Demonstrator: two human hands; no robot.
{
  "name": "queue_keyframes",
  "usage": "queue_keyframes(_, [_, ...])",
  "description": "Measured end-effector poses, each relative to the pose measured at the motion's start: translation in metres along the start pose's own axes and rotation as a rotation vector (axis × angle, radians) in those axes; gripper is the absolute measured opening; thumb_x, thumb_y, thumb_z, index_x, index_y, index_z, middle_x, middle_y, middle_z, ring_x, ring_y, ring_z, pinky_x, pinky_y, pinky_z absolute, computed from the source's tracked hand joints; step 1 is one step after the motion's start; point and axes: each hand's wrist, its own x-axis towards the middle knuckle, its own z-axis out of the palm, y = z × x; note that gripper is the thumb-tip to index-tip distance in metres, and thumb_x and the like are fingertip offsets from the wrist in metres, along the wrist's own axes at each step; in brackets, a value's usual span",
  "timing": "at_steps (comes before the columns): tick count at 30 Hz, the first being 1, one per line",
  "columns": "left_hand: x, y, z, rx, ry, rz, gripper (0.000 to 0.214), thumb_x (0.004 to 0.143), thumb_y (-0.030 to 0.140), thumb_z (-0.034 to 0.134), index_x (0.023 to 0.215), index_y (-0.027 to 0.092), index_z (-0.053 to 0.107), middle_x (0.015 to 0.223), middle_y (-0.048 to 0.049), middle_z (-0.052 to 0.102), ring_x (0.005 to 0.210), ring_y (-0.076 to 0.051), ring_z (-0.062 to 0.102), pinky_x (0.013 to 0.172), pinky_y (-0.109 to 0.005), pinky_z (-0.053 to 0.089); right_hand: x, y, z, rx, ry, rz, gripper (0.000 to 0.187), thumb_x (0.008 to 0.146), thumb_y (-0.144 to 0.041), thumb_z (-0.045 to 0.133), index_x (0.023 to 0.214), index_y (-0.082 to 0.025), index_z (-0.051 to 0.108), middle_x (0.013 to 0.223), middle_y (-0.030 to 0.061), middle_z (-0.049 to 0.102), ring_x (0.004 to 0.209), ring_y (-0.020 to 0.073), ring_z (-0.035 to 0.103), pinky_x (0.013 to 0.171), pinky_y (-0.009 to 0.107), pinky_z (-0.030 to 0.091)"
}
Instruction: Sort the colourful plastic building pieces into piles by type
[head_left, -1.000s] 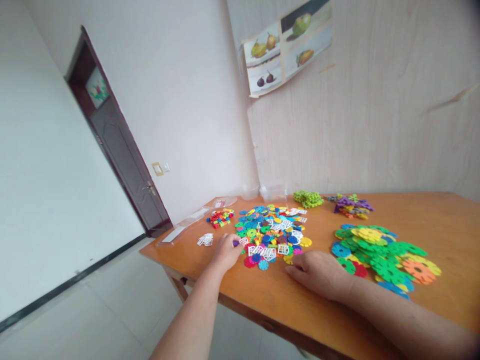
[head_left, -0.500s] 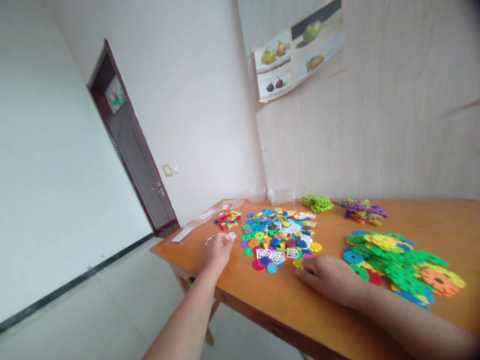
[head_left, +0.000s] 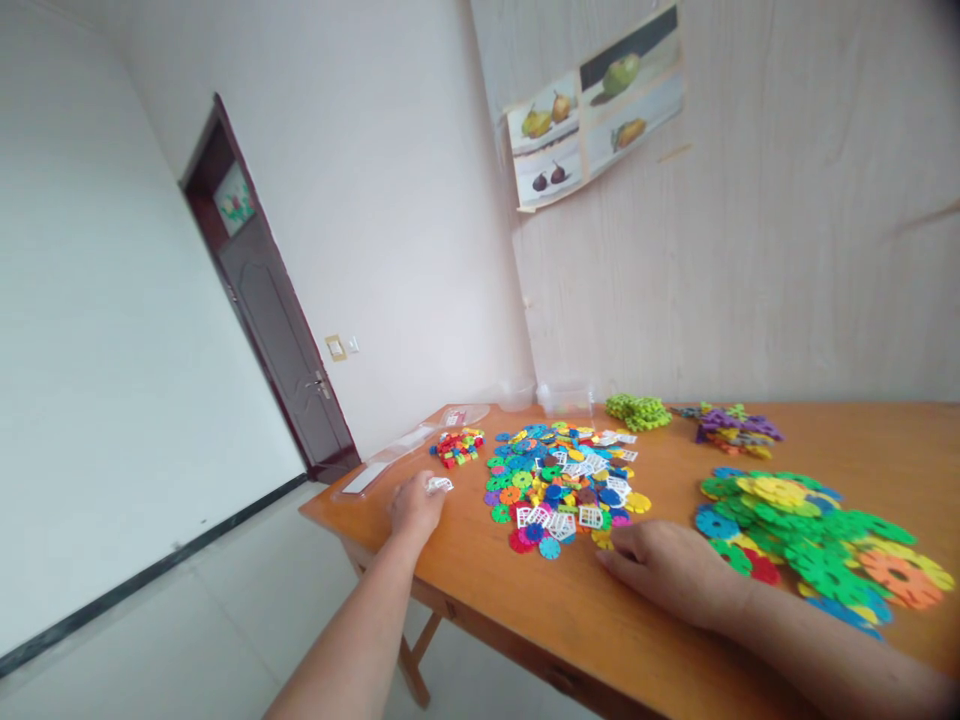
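Observation:
My left hand [head_left: 414, 507] is at the table's left corner, fingers curled over a small heap of white grid pieces [head_left: 439, 485] and pinching one of them. A mixed pile of small coloured discs and white grid pieces [head_left: 564, 482] lies just to its right. My right hand [head_left: 664, 572] rests flat on the wooden table [head_left: 570, 610], palm down with fingers stretched toward the near edge of that pile, holding nothing.
A pile of large green, yellow and orange discs [head_left: 814, 530] lies at the right. Small coloured bricks [head_left: 456, 444], a green stack [head_left: 637, 409] and purple pieces [head_left: 736, 424] sit farther back. A clear plastic bag [head_left: 409, 452] lies along the left edge. A dark door [head_left: 277, 320] stands at the left.
My left hand has left the coloured pile with a white grid piece and moved left to the small white heap at the corner. My right hand has stayed flat.

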Motion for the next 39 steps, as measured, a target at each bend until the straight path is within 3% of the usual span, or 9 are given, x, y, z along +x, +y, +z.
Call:
queue_keyframes(3, [-0.004, 0.003, -0.003, 0.075, 0.023, -0.034, 0.052, 0.080, 0.054, 0.062, 0.123, 0.024, 0.063, 0.128, -0.0124, 0.065, 0.122, -0.035, 0.054, 0.096, -0.045, 0.044, -0.001, -0.001, -0.001, 0.001, 0.005, 0.007, 0.044, 0.096, -0.048, 0.038, 0.068, -0.021, 0.057, 0.073, 0.0047, 0.068, 0.066, 0.0174, 0.062, 0.055, 0.028, 0.023])
queue_keyframes(7, [-0.005, 0.004, -0.004, 0.153, -0.040, -0.044, 0.044, 0.082, 0.054, 0.055, 0.113, 0.025, 0.069, 0.124, -0.0141, 0.065, 0.119, -0.038, 0.055, 0.095, -0.051, 0.044, -0.001, -0.002, -0.002, 0.008, 0.001, 0.013, 0.044, 0.096, -0.048, 0.039, 0.068, -0.020, 0.057, 0.072, 0.0051, 0.068, 0.066, 0.0169, 0.061, 0.055, 0.028, 0.022])
queue_keyframes(11, [-0.003, 0.003, -0.004, 0.161, -0.077, -0.050, 0.039, 0.085, 0.046, 0.051, 0.116, 0.031, 0.070, 0.126, -0.0117, 0.064, 0.120, -0.038, 0.055, 0.095, -0.053, 0.043, -0.001, -0.002, -0.002, 0.009, 0.005, 0.005, 0.044, 0.096, -0.048, 0.038, 0.067, -0.020, 0.056, 0.072, 0.0046, 0.068, 0.065, 0.0165, 0.061, 0.055, 0.027, 0.022])
queue_keyframes(17, [0.001, -0.001, 0.000, 0.151, -0.066, -0.022, 0.039, 0.087, 0.039, 0.047, 0.121, 0.033, 0.067, 0.130, -0.0088, 0.063, 0.122, -0.035, 0.054, 0.096, -0.051, 0.043, 0.000, -0.002, -0.003, 0.005, -0.010, 0.001, 0.042, 0.096, -0.047, 0.039, 0.070, -0.021, 0.058, 0.074, 0.0048, 0.069, 0.068, 0.0178, 0.062, 0.055, 0.028, 0.022])
queue_keyframes(22, [0.010, -0.008, 0.007, 0.142, -0.100, 0.082, 0.043, 0.090, 0.034, 0.045, 0.128, 0.030, 0.063, 0.134, -0.0070, 0.063, 0.124, -0.029, 0.054, 0.101, -0.042, 0.041, 0.000, -0.002, -0.003, 0.010, -0.007, -0.001, 0.042, 0.096, -0.047, 0.039, 0.069, -0.021, 0.058, 0.073, 0.0049, 0.069, 0.067, 0.0177, 0.062, 0.055, 0.028, 0.022])
queue_keyframes(30, [0.016, -0.002, 0.010, 0.131, -0.151, 0.134, 0.049, 0.088, 0.063, 0.044, 0.121, 0.034, 0.066, 0.136, -0.0079, 0.063, 0.125, -0.035, 0.054, 0.104, -0.053, 0.036, -0.001, -0.001, -0.002, 0.032, -0.010, -0.005, 0.041, 0.097, -0.046, 0.039, 0.070, -0.022, 0.059, 0.073, 0.0035, 0.068, 0.067, 0.0178, 0.062, 0.055, 0.028, 0.023])
queue_keyframes(32, [0.018, 0.000, 0.012, 0.115, -0.158, 0.137, 0.050, 0.087, 0.064, 0.046, 0.118, 0.032, 0.068, 0.131, -0.0097, 0.065, 0.122, -0.035, 0.056, 0.103, -0.050, 0.038, -0.001, -0.002, -0.002, 0.038, -0.014, -0.001, 0.041, 0.097, -0.046, 0.040, 0.070, -0.022, 0.059, 0.073, 0.0034, 0.069, 0.067, 0.0178, 0.062, 0.055, 0.028, 0.023])
queue_keyframes(36, [0.026, -0.003, 0.020, -0.025, -0.173, 0.183, 0.035, 0.089, 0.045, 0.054, 0.109, 0.025, 0.072, 0.121, -0.0109, 0.070, 0.116, -0.026, 0.060, 0.101, -0.035, 0.041, -0.002, -0.001, -0.002, 0.035, -0.015, 0.000, 0.041, 0.097, -0.047, 0.041, 0.070, -0.022, 0.059, 0.073, 0.0033, 0.069, 0.068, 0.0181, 0.063, 0.056, 0.028, 0.023])
queue_keyframes(39, [0.032, -0.008, 0.023, -0.129, -0.187, 0.200, 0.026, 0.089, 0.029, 0.054, 0.103, 0.022, 0.074, 0.118, -0.0099, 0.071, 0.115, -0.023, 0.062, 0.100, -0.030, 0.042, -0.001, -0.001, -0.002, 0.030, -0.014, -0.009, 0.041, 0.097, -0.047, 0.040, 0.071, -0.022, 0.059, 0.074, 0.0034, 0.069, 0.068, 0.0176, 0.063, 0.056, 0.028, 0.023])
